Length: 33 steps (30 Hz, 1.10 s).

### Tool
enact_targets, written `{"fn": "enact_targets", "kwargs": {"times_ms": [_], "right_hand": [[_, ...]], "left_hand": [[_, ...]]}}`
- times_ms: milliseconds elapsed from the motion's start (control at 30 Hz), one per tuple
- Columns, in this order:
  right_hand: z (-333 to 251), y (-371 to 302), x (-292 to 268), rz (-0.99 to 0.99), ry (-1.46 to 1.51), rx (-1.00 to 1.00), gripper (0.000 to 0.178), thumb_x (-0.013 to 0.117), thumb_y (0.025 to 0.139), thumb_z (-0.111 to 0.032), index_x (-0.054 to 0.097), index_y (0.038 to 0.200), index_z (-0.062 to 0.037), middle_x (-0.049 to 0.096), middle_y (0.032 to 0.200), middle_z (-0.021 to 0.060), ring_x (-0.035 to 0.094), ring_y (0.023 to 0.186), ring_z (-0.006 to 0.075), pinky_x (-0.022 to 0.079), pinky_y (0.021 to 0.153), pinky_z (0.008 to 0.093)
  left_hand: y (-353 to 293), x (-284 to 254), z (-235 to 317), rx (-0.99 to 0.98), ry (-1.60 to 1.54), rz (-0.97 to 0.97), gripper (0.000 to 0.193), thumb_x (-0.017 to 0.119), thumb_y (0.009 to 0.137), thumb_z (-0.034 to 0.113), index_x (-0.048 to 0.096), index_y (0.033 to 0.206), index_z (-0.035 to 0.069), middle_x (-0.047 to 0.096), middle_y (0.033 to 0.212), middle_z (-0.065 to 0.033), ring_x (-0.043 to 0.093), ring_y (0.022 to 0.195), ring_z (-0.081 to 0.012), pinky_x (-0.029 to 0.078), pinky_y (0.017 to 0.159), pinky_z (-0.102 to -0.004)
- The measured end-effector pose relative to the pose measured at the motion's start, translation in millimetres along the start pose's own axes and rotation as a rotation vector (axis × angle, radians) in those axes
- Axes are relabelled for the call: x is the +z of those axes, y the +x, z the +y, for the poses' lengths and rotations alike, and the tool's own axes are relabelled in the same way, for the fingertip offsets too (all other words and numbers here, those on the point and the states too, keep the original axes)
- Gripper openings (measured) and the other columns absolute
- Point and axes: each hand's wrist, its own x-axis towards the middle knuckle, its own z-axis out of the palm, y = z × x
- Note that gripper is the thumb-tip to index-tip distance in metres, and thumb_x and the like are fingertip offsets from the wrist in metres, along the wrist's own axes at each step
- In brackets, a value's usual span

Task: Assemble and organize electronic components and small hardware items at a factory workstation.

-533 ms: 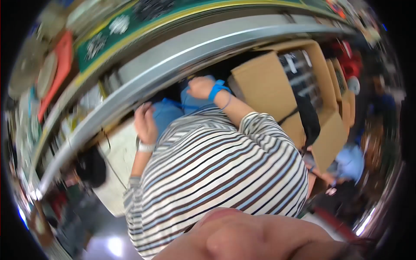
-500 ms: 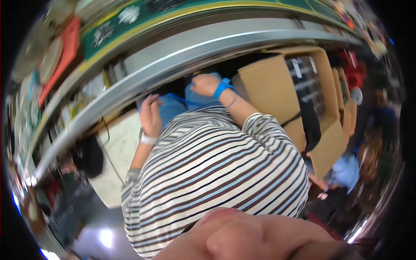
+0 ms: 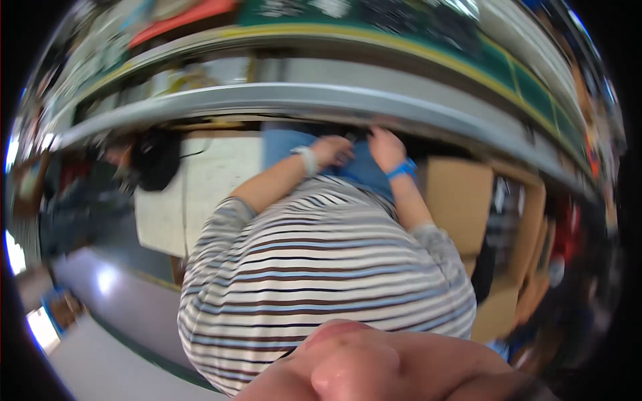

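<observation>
Over my lap, just below the bench's metal front edge (image 3: 321, 95), both hands are close together. My left hand (image 3: 332, 152), with a white band (image 3: 307, 161) at its wrist, has its fingers curled; a small dark thing shows at the fingertips, too blurred to name. To its right my right hand (image 3: 386, 148) wears a blue wrist strap (image 3: 402, 169). Its fingers are drawn together and point toward the bench edge; what they hold, if anything, cannot be made out. Blue trousers (image 3: 279, 144) lie under the hands.
An open cardboard box (image 3: 458, 197) with dark contents stands at my right. On my left are a white panel (image 3: 221, 180) and a black bag-like thing (image 3: 156, 159). Above, the bench carries a green mat (image 3: 401, 23) with dark and whitish small parts, and a red tray (image 3: 184, 21).
The view has turned, so bench and box appear shifted. My left hand has gone from loosely spread to curled, and come nearer to my right hand.
</observation>
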Motion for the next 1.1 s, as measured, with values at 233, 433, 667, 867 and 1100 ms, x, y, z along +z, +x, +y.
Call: {"fn": "enact_targets", "kwargs": {"times_ms": [233,433,667,867,1100], "right_hand": [[4,4,19,0.076,-0.082,-0.111,0.02,0.051,0.079,-0.019,0.058,0.096,-0.0102,0.06,0.084,0.017,0.058,0.073,0.034,0.048,0.062,0.0434],[-4,9,8,-0.006,-0.145,-0.09,0.015,0.051,0.078,-0.018,0.061,0.086,-0.01,0.06,0.077,0.0163,0.059,0.067,0.0337,0.048,0.058,0.0428],[5,15,6,-0.019,-0.145,-0.12,0.02,0.048,0.079,-0.022,0.062,0.084,-0.0091,0.061,0.072,0.0158,0.059,0.066,0.0341,0.048,0.061,0.0435],[-7,11,-4,-0.049,-0.115,-0.032,0.02,0.049,0.077,-0.021,0.063,0.08,-0.0068,0.06,0.072,0.0181,0.058,0.067,0.0359,0.047,0.061,0.0444],[-8,1,-2,0.049,0.055,0.058,0.021,0.053,0.075,-0.02,0.063,0.081,-0.0026,0.06,0.075,0.0197,0.058,0.072,0.0355,0.046,0.066,0.0416]], "left_hand": [[37,13,-5,0.029,0.095,-0.04,0.021,0.046,0.082,0.02,0.055,0.089,0.002,0.062,0.08,-0.0116,0.055,0.06,-0.0157,0.049,0.053,-0.0278],[44,21,-17,0.05,0.02,0.0,0.023,0.038,0.088,0.02,0.053,0.088,0.002,0.061,0.078,-0.011,0.054,0.058,-0.0132,0.048,0.051,-0.0265],[42,31,-7,0.104,0.04,0.025,0.027,0.035,0.091,0.023,0.053,0.088,0.003,0.06,0.076,-0.0085,0.054,0.057,-0.0116,0.048,0.051,-0.0246],[36,37,1,0.112,0.055,0.049,0.028,0.036,0.091,0.023,0.055,0.087,0.003,0.059,0.075,-0.0064,0.054,0.058,-0.012,0.047,0.053,-0.0254],[34,35,-4,0.209,0.123,0.03,0.027,0.036,0.091,0.021,0.055,0.087,0.003,0.059,0.075,-0.006,0.054,0.061,-0.013,0.048,0.056,-0.0265]]}}
